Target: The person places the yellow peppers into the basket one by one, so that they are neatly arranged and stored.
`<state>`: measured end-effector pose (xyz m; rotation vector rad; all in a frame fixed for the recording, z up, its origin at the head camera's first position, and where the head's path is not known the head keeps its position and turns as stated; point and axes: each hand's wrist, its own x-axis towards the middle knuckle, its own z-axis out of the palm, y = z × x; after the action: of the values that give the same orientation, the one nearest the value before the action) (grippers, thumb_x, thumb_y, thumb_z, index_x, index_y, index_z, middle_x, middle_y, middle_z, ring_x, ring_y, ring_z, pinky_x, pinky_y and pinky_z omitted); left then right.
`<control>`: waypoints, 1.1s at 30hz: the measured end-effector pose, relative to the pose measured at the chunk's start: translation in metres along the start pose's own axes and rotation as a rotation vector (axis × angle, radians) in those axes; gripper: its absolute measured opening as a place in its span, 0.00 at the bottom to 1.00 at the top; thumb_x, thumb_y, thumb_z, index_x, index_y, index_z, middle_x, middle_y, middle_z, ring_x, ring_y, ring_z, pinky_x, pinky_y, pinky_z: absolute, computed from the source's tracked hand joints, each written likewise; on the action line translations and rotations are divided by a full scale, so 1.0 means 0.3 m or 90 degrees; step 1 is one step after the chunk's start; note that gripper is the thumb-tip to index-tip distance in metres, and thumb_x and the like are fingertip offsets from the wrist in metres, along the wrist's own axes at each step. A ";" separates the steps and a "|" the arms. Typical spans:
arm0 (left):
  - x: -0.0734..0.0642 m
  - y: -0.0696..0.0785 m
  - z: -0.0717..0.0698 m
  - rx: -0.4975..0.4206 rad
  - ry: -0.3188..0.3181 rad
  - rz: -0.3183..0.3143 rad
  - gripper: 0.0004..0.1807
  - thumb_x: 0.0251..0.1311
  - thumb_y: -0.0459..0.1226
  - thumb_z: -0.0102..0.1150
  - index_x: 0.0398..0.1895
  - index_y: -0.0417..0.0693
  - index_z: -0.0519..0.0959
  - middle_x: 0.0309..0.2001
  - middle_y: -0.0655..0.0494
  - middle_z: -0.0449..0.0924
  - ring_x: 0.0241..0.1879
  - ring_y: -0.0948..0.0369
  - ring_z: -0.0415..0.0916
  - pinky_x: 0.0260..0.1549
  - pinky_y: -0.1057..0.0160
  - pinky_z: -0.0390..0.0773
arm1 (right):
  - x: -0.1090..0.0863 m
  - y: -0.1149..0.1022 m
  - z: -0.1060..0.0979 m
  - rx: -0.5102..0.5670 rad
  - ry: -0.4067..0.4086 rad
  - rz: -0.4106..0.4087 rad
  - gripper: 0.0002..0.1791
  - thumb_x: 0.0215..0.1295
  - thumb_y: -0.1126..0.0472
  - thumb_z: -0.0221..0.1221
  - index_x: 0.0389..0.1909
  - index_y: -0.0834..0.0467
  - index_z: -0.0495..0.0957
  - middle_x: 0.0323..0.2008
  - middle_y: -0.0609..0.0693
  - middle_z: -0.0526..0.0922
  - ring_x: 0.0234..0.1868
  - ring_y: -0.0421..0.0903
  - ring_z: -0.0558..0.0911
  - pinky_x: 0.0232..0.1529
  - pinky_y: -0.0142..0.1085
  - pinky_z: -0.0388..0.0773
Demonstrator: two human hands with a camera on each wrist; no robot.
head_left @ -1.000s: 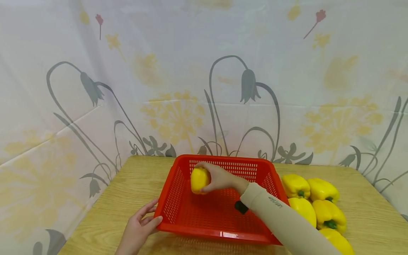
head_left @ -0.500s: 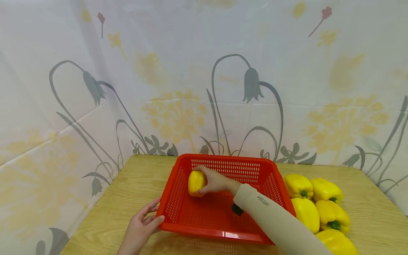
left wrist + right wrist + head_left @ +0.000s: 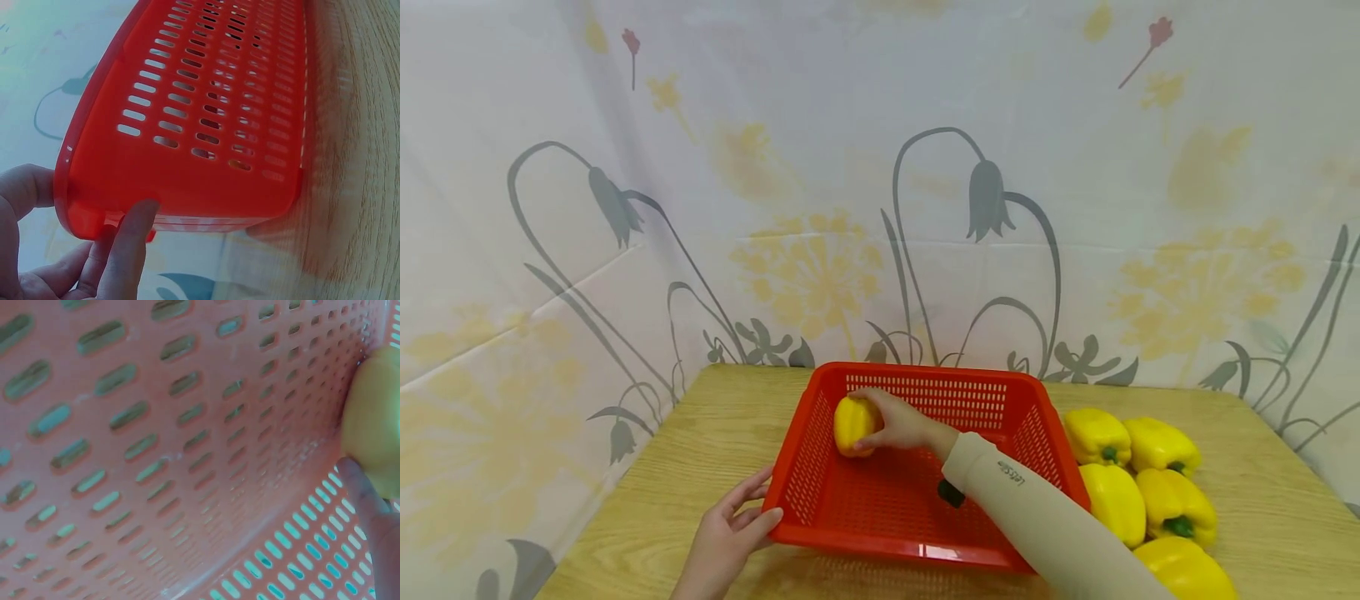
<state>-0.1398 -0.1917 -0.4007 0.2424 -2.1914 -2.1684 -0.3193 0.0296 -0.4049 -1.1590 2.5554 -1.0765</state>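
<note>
A red plastic basket (image 3: 917, 546) with slotted walls stands on the table. Inside it, near its left wall, my right hand (image 3: 898, 421) grips a yellow bell pepper (image 3: 852, 427), thumb and fingers spread round its right side. In the right wrist view the pepper (image 3: 375, 419) shows at the right edge with one finger against it, close to the slotted plastic. My left hand (image 3: 727, 529) pinches the basket's front left corner, thumb on the rim and fingers on the outside. The left wrist view has those fingers (image 3: 128, 250) against the basket's outer wall (image 3: 187, 181).
Several yellow bell peppers (image 3: 1176, 504) lie grouped right of the basket, close to its right wall and the right sleeve (image 3: 1037, 508). The wooden table (image 3: 700, 425) ends at a flower-printed cloth (image 3: 850, 167) behind and at the left.
My right hand has moved left with the pepper, bringing it nearer the basket's left wall. My left hand keeps its hold on the corner. The view shifted slightly.
</note>
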 end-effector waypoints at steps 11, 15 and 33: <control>-0.001 0.001 0.007 0.000 -0.002 0.008 0.30 0.54 0.26 0.61 0.62 0.36 0.67 0.49 0.41 0.67 0.41 0.52 0.77 0.33 0.56 0.82 | -0.019 -0.013 -0.048 0.028 0.025 0.051 0.44 0.47 0.59 0.71 0.64 0.62 0.61 0.61 0.58 0.63 0.60 0.54 0.65 0.59 0.47 0.66; -0.004 0.003 0.004 0.011 0.006 0.005 0.30 0.54 0.27 0.61 0.63 0.35 0.66 0.49 0.41 0.66 0.41 0.52 0.77 0.33 0.55 0.82 | -0.033 -0.030 -0.072 0.072 0.034 0.060 0.43 0.48 0.61 0.71 0.65 0.61 0.61 0.60 0.59 0.65 0.60 0.54 0.65 0.59 0.48 0.66; -0.002 -0.005 -0.004 0.032 0.012 -0.024 0.32 0.55 0.30 0.62 0.64 0.36 0.65 0.52 0.41 0.67 0.42 0.52 0.77 0.34 0.55 0.81 | -0.105 -0.143 -0.151 0.216 0.141 0.010 0.30 0.52 0.64 0.67 0.57 0.57 0.69 0.49 0.60 0.73 0.52 0.57 0.71 0.52 0.47 0.73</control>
<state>-0.1390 -0.1929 -0.4022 0.3065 -2.2511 -2.1236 -0.2891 0.0575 -0.3483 -0.9790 2.3924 -1.6377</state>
